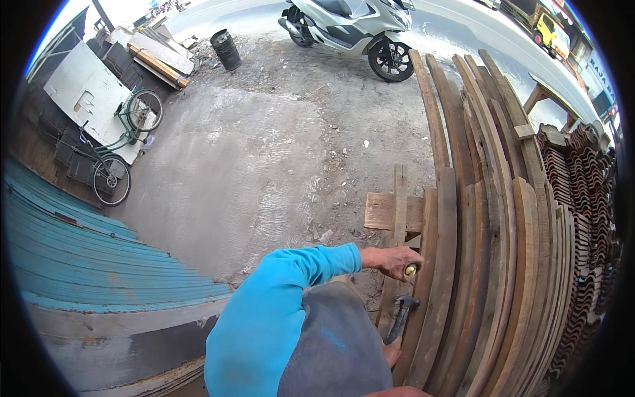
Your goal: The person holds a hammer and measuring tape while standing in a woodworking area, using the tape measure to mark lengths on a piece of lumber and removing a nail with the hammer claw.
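My left hand (395,262), at the end of a bright blue sleeve, is closed around a tool with a rounded yellow handle end (411,270); the rest of that tool is mostly hidden, so its kind is unclear. Below it, my right hand (393,351) grips the lower handle of a claw hammer (399,316), whose dark metal head lies a short way beneath the left hand. Both hands are over the left edge of a stack of long wooden beams (444,245). A narrow upright plank (400,198) crosses a short wide board (380,210) just beyond the left hand.
Wavy clay roof tiles (582,192) are piled right of the beams. A white scooter (350,26) and a black bin (226,50) stand at the far side by the road. Leftward are a bicycle (119,147) against a white panel and blue corrugated sheeting (86,245). Rough concrete (225,159) lies between.
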A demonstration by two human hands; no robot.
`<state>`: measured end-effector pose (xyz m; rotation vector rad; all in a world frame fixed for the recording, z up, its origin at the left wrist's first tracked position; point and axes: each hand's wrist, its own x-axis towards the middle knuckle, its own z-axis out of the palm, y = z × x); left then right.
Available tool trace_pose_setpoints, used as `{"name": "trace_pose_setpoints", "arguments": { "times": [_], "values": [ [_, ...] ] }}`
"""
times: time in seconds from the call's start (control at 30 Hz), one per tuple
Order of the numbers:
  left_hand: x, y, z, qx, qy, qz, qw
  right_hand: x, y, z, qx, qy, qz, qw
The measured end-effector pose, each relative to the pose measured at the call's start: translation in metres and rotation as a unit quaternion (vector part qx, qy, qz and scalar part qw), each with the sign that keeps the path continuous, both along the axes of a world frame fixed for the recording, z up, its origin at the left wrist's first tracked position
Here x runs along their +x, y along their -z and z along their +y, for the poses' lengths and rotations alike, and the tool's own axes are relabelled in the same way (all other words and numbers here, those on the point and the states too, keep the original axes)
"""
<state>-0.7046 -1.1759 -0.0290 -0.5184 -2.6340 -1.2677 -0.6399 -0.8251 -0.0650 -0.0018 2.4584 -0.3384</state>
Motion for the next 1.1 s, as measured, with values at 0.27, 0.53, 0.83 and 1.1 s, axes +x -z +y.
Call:
{"name": "trace_pose_setpoints", "arguments": {
  "times": [0.27, 0.53, 0.83, 1.1],
  "values": [
    [-0.018, -0.019, -0.033, 0.346, -0.31, -0.127, 0.876, -0.002, 0.024, -0.001, -0.075, -0.021, 0.014, 0.997],
    [0.007, -0.019, -0.028, 0.084, -0.429, 0.03, 0.899, -0.003, 0.024, -0.004, -0.03, -0.045, 0.025, 0.998],
    [0.048, -0.032, -0.032, 0.302, -0.433, -0.105, 0.843, 0.001, -0.035, -0.034, -0.085, -0.062, 0.08, 0.991],
    [0.077, -0.009, -0.016, 0.384, -0.475, 0.01, 0.792, 0.003, -0.043, -0.033, -0.113, -0.065, 0.077, 0.988]
  ]
}}
